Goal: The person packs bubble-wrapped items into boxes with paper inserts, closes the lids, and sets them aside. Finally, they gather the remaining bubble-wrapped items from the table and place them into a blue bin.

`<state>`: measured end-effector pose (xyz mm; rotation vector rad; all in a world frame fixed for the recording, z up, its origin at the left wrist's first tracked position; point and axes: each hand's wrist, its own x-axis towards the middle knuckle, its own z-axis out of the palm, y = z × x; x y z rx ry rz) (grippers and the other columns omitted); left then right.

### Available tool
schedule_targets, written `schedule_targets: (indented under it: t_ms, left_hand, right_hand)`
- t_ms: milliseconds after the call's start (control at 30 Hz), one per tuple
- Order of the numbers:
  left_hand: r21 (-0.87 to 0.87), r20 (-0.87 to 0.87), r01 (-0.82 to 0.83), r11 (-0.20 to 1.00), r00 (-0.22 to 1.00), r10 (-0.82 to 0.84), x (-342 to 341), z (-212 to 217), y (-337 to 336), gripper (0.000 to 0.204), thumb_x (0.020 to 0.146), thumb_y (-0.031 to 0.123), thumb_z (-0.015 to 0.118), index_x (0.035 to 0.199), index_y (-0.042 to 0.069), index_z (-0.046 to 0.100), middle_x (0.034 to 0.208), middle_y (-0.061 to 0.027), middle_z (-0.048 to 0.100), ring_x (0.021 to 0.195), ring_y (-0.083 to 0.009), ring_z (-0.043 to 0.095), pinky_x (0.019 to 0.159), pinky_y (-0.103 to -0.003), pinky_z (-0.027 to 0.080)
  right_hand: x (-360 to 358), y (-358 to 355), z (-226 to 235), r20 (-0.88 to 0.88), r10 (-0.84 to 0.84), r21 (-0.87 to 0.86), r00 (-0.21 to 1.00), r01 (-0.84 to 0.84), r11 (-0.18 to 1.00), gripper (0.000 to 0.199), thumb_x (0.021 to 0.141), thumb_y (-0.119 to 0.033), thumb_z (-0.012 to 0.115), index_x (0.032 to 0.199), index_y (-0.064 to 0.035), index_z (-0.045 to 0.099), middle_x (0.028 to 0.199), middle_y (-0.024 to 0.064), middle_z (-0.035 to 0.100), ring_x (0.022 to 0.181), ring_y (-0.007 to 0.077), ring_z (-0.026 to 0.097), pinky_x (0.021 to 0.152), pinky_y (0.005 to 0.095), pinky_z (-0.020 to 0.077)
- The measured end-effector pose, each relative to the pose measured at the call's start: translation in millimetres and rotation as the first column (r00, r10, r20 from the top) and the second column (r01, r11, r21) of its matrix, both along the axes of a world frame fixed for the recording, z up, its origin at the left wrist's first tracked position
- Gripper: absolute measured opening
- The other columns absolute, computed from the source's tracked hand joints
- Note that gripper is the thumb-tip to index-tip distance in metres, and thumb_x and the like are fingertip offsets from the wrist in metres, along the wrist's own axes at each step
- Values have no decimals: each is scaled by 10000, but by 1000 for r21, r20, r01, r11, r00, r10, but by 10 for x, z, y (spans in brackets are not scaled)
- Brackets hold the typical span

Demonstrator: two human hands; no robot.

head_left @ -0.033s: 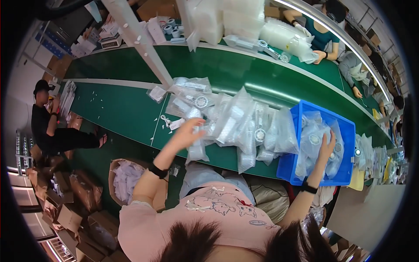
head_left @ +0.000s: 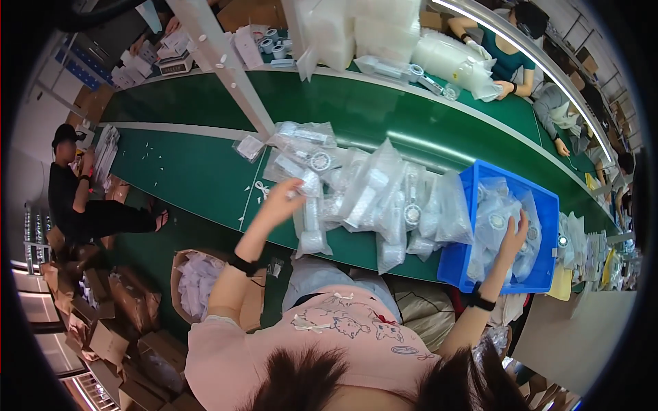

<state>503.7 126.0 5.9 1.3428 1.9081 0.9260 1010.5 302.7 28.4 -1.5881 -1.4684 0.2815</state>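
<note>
Several clear bubble-wrap bags with white round-headed gadgets inside lie piled on the green workbench; one large bag rests on top of the pile. My left hand is at the pile's left end, its fingertips beside an upright bag; the fingers are stretched out and hold nothing I can see. On the right, my right hand is over the blue bin, with fingers apart, close to the bagged gadgets inside it. A thin white cable lies just left of my left hand.
A slanted metal post rises behind the bench. Across the green belt, a person handles a clear bag. Another person sits at the far left. An open carton of white wrapping stands by my left arm.
My left hand has shifted left and slightly up, away from the bags. My right hand's fingers have opened a little over the bin. The whole view has shifted slightly.
</note>
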Motion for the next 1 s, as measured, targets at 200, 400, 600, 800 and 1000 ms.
schedule_targets:
  t_ms: [200,400,600,800,1000]
  left_hand:
    - [65,-404,-406,912,825,396,-1857,-846,5,518,664,186,658,1126,61,461,1178,-168,435,1101,-301,409,889,-404,352]
    - [-236,-564,-218,947,824,49,-2187,-1303,298,598,675,246,647,1217,188,401,1296,-162,277,1201,-360,226,944,-546,210]
    - [-72,-582,-35,997,813,-13,-1794,-1477,98,507,707,263,626,1179,198,455,1210,-156,347,1102,-355,315,863,-548,273]
    - [48,-574,111,993,817,-63,-1440,-1468,-77,479,709,271,626,1149,155,478,1168,-167,366,1055,-347,344,834,-499,311]
    - [-338,-679,-11,941,695,-236,-1127,-744,271,460,708,214,631,1125,93,478,1170,-204,352,1058,-362,342,858,-468,319]
  right_hand:
    - [-1395,-1222,134,-238,-106,198,965,155,968,243,804,-48,482,1040,5,501,1082,109,486,981,200,464,814,305,377]
    - [-2303,-2257,-313,225,-206,-27,952,218,976,201,794,-34,484,991,0,513,1039,133,472,907,253,473,783,353,381]
    - [-2146,-4677,-1486,-170,179,-959,969,-205,198,454,770,-297,514,1114,-3,471,1052,240,528,914,406,522,803,435,424]
    - [-2949,-6298,-1212,-314,-105,-947,944,-319,-40,430,732,-251,540,1077,0,486,1033,227,542,889,394,541,714,422,467]
    - [-3286,-7196,-1300,-222,8,-969,975,-220,-110,383,723,-219,539,1038,-5,503,1012,213,555,882,384,548,688,417,477]
